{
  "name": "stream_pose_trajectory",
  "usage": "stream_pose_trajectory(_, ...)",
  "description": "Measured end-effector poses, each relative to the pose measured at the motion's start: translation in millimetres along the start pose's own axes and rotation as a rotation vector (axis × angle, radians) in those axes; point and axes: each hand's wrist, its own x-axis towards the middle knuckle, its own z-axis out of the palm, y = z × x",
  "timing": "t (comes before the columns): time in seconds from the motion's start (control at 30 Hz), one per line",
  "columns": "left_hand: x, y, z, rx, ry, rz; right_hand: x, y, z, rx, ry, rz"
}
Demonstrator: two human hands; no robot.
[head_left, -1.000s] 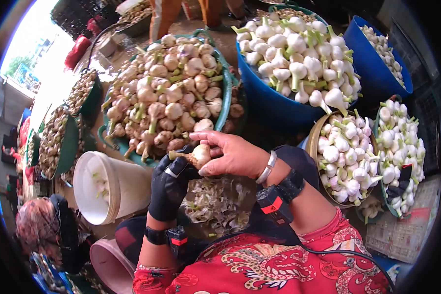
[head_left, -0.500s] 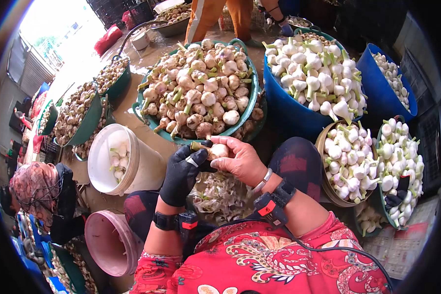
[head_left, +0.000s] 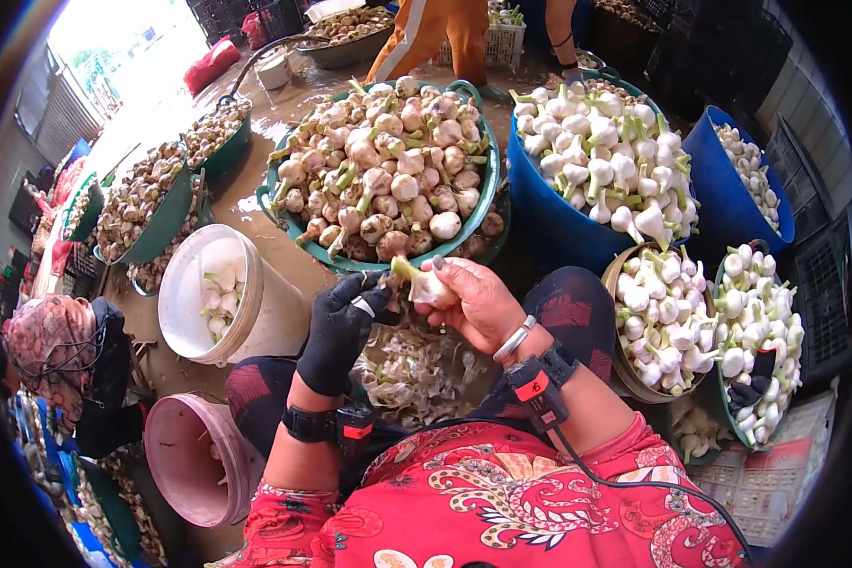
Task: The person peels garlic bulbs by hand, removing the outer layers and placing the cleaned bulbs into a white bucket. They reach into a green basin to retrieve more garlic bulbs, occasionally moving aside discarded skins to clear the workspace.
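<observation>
My right hand [head_left: 488,308] is bare and grips a garlic bulb [head_left: 430,290] between thumb and fingers, its pale green stem pointing up and left. My left hand [head_left: 336,331], in a black glove, is closed beside the stem, with a brownish strip of garlic skin [head_left: 386,283] at its fingertips. Directly beyond both hands stands a green tub [head_left: 490,180] heaped with unpeeled garlic [head_left: 374,166]. Loose garlic peelings [head_left: 412,379] lie below the hands, between my knees.
A white bucket [head_left: 279,317] with a few bulbs and a pink bucket [head_left: 241,473] stand left. To the right are a blue tub [head_left: 549,204] of white garlic, a round container [head_left: 625,327] and another heaped tub [head_left: 757,350]. A person in orange trousers [head_left: 435,38] stands beyond.
My hands have drawn slightly apart. The bulb has turned in my right hand, baring a pale green stem, and my left hand has come away with skin. The view has shifted slightly.
</observation>
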Motion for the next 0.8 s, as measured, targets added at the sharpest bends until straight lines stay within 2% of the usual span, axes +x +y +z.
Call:
stream_pose_trajectory(0.07,-1,2,3,-0.333,-0.051,-0.150,4,-1,6,-0.130,0.130,-0.185)
stream_pose_trajectory(0.13,2,2,11,-0.397,-0.045,-0.147,5,2,9,-0.211,0.103,-0.231)
stream_pose_trajectory(0.2,2,0,16,-0.461,-0.041,-0.152,6,11,17,-0.323,0.066,-0.424)
stream_pose_trajectory(0.33,2,-14,14,-0.437,-0.063,-0.175,5,22,18,-0.477,0.124,-0.473)
stream_pose_trajectory(0.37,1,-18,11,-0.180,-0.053,-0.047,5,22,20,-0.355,0.133,-0.431)
stream_pose_trajectory(0.4,1,-22,7,0.076,-0.041,0.080,2,16,20,-0.357,0.133,-0.427)
stream_pose_trajectory(0.43,3,-28,5,0.197,-0.009,0.186,0,5,16,-0.288,-0.008,-0.137)
stream_pose_trajectory(0.47,4,-31,5,0.195,-0.006,0.183,-1,-4,11,-0.212,-0.146,0.151)
stream_pose_trajectory(0.53,5,-21,7,0.492,0.007,0.445,3,-8,-2,-0.005,-0.252,0.425)
stream_pose_trajectory(0.6,3,-16,8,0.555,-0.016,0.474,-6,0,2,0.082,-0.346,0.616)
stream_pose_trajectory(0.67,6,-27,10,0.467,-0.082,0.465,-6,9,4,0.159,-0.393,0.589)
stream_pose_trajectory(0.7,2,-30,13,0.093,-0.089,0.255,-7,8,5,0.182,-0.384,0.484)
stream_pose_trajectory(0.73,2,-31,10,-0.014,-0.032,0.195,-6,6,5,0.204,-0.376,0.376)
stream_pose_trajectory(0.8,-5,-26,-2,-0.510,-0.094,-0.197,-2,1,-8,0.220,-0.300,0.357)
